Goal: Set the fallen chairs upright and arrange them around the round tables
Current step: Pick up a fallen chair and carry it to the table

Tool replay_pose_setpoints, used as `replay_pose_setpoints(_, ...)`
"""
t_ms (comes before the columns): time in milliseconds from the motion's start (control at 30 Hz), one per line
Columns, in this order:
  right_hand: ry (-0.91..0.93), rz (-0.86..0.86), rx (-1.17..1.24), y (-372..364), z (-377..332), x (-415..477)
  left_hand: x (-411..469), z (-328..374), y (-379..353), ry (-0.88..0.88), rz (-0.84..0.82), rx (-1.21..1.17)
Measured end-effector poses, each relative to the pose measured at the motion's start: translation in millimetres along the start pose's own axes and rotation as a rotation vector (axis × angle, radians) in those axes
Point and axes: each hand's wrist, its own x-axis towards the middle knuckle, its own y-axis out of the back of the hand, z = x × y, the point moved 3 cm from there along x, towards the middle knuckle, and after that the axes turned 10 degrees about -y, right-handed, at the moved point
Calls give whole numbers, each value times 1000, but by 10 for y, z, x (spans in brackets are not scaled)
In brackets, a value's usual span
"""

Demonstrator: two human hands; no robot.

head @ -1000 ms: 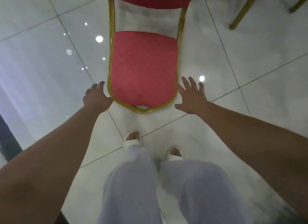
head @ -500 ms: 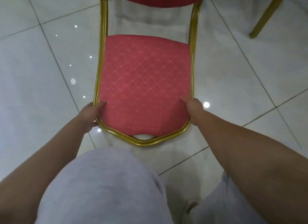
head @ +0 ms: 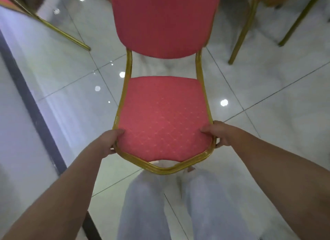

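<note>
At nine o'clock of the view: dark strip point(head: 35, 114) crossing the pale floor point(head: 276, 150).

Ten o'clock: slanted gold leg point(head: 60, 32) of a neighbouring chair, well apart from the one in hand.

Seven o'clock of the seat: left hand point(head: 107, 143). A second ago I logged it spread and just short of the frame. Now its fingers point(head: 118, 132) are wrapped round the left front corner, thumb on the cushion, the rest under the rail.

Centre: chair point(head: 164, 118), red seat facing up, backrest point(head: 166, 21) at twelve o'clock, gold frame point(head: 164, 168) with its front rail above the person's trousers point(head: 142, 204). It fills much more of the view than a second ago, and most of the backrest now shows. I judge it lifted or drawn in. Its legs are hidden, so I cannot tell whether they touch the floor.

Five o'clock of the seat: right hand point(head: 220, 135). Same change: it was spread and apart, and now grips the right front corner.

One o'clock: neighbour legs point(head: 241, 34), near the backrest.

Meaning, as I read it: the grasp is made and this chair is upright. Carrying it to a round bench remains, and no bench shows.
</note>
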Motion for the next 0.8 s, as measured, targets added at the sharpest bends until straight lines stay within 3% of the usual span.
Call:
replay_pose_setpoints(167,20,-33,-32,588,-43,-1653,-1441,826,330,-43,-54,-35)
replay_pose_setpoints(300,69,-11,0,1002,-266,-2488,-2090,1473,515,-133,-126,-138)
replay_pose_setpoints(533,299,200,358,1183,-602,-3241,-2526,2289,359,-402,-112,-316)
replay_pose_setpoints(667,551,238,427,1100,-716,-3561,-2789,2511,324,-500,-133,-302)
replay_pose_setpoints(800,840,310,297,711,-734,-3716,-3072,2406,546,-538,-121,-199)
